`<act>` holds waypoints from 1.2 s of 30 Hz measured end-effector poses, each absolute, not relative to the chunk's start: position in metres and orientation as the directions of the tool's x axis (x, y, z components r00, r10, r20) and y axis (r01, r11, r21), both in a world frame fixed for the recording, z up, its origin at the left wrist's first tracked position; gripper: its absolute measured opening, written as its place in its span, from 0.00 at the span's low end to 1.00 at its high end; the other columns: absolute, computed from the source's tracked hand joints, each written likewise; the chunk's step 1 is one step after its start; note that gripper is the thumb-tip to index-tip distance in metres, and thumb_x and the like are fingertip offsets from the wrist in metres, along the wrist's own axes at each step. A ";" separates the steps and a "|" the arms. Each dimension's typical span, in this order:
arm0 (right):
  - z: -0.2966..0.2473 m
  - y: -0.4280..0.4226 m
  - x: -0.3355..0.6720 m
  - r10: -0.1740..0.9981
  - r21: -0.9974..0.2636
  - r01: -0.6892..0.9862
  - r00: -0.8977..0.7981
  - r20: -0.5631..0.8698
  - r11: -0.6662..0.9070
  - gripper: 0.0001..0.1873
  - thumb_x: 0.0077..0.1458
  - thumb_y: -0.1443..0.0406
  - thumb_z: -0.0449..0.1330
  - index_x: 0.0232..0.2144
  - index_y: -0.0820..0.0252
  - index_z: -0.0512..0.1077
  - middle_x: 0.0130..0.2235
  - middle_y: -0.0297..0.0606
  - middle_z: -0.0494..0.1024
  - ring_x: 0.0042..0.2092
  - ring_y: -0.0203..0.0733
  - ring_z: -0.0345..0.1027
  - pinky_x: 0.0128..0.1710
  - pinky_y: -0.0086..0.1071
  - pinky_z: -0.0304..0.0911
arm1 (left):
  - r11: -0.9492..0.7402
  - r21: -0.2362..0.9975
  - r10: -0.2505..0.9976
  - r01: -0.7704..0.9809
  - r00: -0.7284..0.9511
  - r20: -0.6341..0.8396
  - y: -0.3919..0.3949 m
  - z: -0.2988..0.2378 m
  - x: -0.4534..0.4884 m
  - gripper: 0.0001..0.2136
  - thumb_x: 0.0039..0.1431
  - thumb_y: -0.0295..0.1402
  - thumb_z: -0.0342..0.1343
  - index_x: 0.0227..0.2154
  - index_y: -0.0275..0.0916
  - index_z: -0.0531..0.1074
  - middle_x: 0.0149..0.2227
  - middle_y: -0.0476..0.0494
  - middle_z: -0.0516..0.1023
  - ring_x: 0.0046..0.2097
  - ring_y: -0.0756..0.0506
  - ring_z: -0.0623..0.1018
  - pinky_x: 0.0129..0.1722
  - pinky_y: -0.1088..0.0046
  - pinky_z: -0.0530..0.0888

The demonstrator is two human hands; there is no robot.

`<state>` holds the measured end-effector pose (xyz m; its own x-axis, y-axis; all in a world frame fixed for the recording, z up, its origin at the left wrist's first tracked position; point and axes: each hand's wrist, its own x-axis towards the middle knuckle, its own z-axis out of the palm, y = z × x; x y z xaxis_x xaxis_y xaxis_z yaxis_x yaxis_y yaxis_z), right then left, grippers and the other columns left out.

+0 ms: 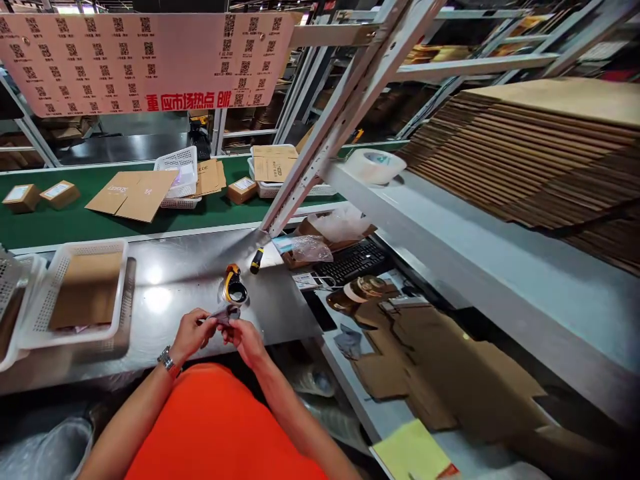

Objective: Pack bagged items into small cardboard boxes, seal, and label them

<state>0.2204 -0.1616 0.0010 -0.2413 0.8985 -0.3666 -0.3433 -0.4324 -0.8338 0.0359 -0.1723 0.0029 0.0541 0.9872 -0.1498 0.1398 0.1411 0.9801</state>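
My left hand (193, 331) and my right hand (243, 339) meet over the near edge of the steel table (175, 267). Between them they pinch a small grey cloth-like piece (223, 314), whose exact kind I cannot make out. Just beyond it lies a yellow-and-black tape dispenser (233, 283). Farther back rests a small black-and-yellow tool (257, 260), perhaps a cutter. A white basket (123, 287) with flat brown cardboard inside stands at the table's left.
Behind the table runs a green conveyor belt (65, 223) bearing small boxes, flattened cartons and white baskets. At right are a keyboard (353, 261), a phone (319, 311), a jar (345, 298) and cut cardboard (450, 373). A shelf (480, 247) carries a tape roll (375, 165) and stacked cartons (540, 160).
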 end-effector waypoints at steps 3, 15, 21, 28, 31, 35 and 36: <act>-0.003 -0.158 0.225 0.922 -0.886 -0.254 -0.094 -0.375 -0.387 0.27 0.42 0.42 0.79 0.26 0.58 0.80 0.24 0.33 0.77 0.27 0.37 0.67 0.28 0.31 0.66 | 0.056 0.973 0.995 0.224 0.074 -0.074 -0.174 0.006 0.033 0.24 0.67 0.57 0.61 0.33 0.38 0.84 0.32 0.43 0.83 0.31 0.46 0.81 0.36 0.68 0.78; -0.005 -0.163 0.223 0.967 -0.889 -0.389 -0.016 -0.254 -0.240 0.38 0.45 0.54 0.81 0.57 0.50 0.76 0.38 0.31 0.85 0.34 0.41 0.76 0.38 0.34 0.73 | 0.293 0.892 0.898 0.344 0.220 -0.381 -0.187 0.008 0.045 0.26 0.62 0.62 0.62 0.29 0.41 0.78 0.27 0.45 0.81 0.30 0.44 0.79 0.33 0.69 0.73; -0.017 -0.178 0.228 0.989 -0.993 0.009 -0.086 -0.122 -0.122 0.35 0.54 0.57 0.74 0.64 0.54 0.76 0.37 0.33 0.82 0.36 0.44 0.74 0.38 0.36 0.71 | 0.396 0.883 0.914 0.253 -0.013 -0.406 -0.189 -0.001 0.059 0.20 0.63 0.55 0.64 0.35 0.41 0.74 0.31 0.44 0.82 0.35 0.42 0.82 0.34 0.68 0.75; -0.022 -0.177 0.243 0.946 -0.960 0.252 -0.322 0.037 0.123 0.32 0.56 0.65 0.64 0.64 0.51 0.76 0.37 0.33 0.83 0.38 0.45 0.75 0.46 0.40 0.72 | 0.108 0.752 0.994 0.650 -0.049 -0.100 -0.194 -0.001 0.054 0.13 0.63 0.45 0.68 0.41 0.41 0.80 0.37 0.41 0.84 0.39 0.41 0.83 0.40 0.67 0.73; -0.021 -0.170 0.247 0.961 -0.953 0.285 -0.276 0.023 0.105 0.32 0.57 0.64 0.65 0.65 0.50 0.76 0.37 0.33 0.82 0.39 0.47 0.76 0.47 0.42 0.74 | 0.059 0.803 0.996 0.593 0.012 -0.083 -0.189 -0.005 0.053 0.10 0.67 0.40 0.61 0.33 0.42 0.81 0.35 0.40 0.85 0.38 0.41 0.82 0.42 0.66 0.74; -0.016 -0.170 0.249 0.995 -0.948 0.313 -0.098 0.032 0.061 0.31 0.56 0.61 0.67 0.63 0.50 0.76 0.41 0.38 0.82 0.41 0.50 0.77 0.46 0.46 0.77 | 0.113 0.825 0.993 0.553 -0.044 -0.107 -0.183 -0.011 0.049 0.09 0.65 0.38 0.61 0.32 0.41 0.82 0.33 0.40 0.86 0.35 0.42 0.82 0.40 0.66 0.75; -0.014 -0.173 0.248 0.994 -0.946 0.309 -0.074 0.079 0.099 0.28 0.58 0.60 0.67 0.61 0.49 0.77 0.44 0.41 0.82 0.44 0.52 0.77 0.48 0.48 0.77 | 0.120 0.822 0.993 0.557 -0.049 -0.112 -0.183 -0.013 0.049 0.10 0.64 0.39 0.61 0.31 0.41 0.82 0.32 0.41 0.86 0.34 0.43 0.82 0.40 0.66 0.74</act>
<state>0.2477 -0.1725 -0.0144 -0.0741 0.9941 0.0794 0.3094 0.0986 -0.9458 0.0488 -0.1828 -0.0126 -0.0490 0.9925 -0.1118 0.5574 0.1201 0.8215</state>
